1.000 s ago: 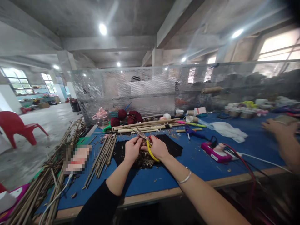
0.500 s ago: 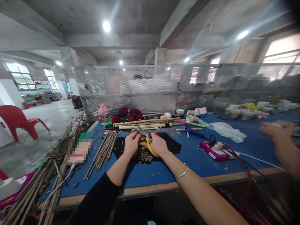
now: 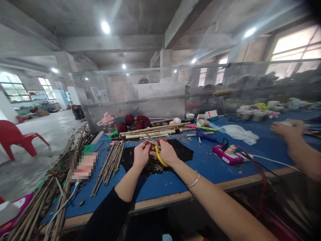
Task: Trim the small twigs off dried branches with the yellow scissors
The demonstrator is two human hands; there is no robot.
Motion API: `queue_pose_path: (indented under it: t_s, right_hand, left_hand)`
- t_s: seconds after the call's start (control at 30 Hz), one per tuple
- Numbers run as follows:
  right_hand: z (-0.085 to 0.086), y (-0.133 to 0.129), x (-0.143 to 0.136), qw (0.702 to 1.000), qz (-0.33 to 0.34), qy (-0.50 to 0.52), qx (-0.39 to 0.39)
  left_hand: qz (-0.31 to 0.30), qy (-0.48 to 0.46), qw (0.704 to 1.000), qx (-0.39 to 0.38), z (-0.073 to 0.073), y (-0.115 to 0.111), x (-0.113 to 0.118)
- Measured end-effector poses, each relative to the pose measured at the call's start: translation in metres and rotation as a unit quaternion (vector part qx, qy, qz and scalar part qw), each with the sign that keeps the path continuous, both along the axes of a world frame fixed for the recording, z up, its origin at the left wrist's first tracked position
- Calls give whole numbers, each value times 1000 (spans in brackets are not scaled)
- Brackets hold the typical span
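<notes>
Little had moved since the earlier frame beyond a slight swing of the view. Right hand (image 3: 168, 153) remained closed around the yellow-handled scissors (image 3: 158, 155); left hand (image 3: 141, 154) stayed beside the blades (image 3: 151, 140) (its grip could not be told). Both stood above clippings (image 3: 155, 166) on black cloth (image 3: 183, 149), behind the desk's (image 3: 205, 174) front edge; the working position was therefore unchanged.

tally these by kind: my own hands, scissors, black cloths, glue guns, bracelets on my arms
Left hand and right hand: 2
Scissors: 1
Black cloth: 1
Glue gun: 1
Bracelet: 1
Total: 6
</notes>
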State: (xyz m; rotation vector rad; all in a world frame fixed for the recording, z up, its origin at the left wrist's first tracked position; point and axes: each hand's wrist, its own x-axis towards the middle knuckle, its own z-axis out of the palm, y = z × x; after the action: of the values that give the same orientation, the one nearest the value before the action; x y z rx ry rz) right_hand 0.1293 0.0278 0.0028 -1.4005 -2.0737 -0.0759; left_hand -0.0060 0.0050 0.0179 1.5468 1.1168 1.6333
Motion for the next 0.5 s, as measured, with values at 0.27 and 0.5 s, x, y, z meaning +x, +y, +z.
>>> queue_pose_path:
  t_s: [0.27, 0.5]
  right_hand:
    - [1, -2, 1, 998, -25, -16, -58]
    - [5, -3, 2, 993, -58, -42, -95]
  left_hand:
    - [-29, -35, 999, -18, -16, 11, -1]
    - [-15, -41, 999, -30, -10, 7, -1]
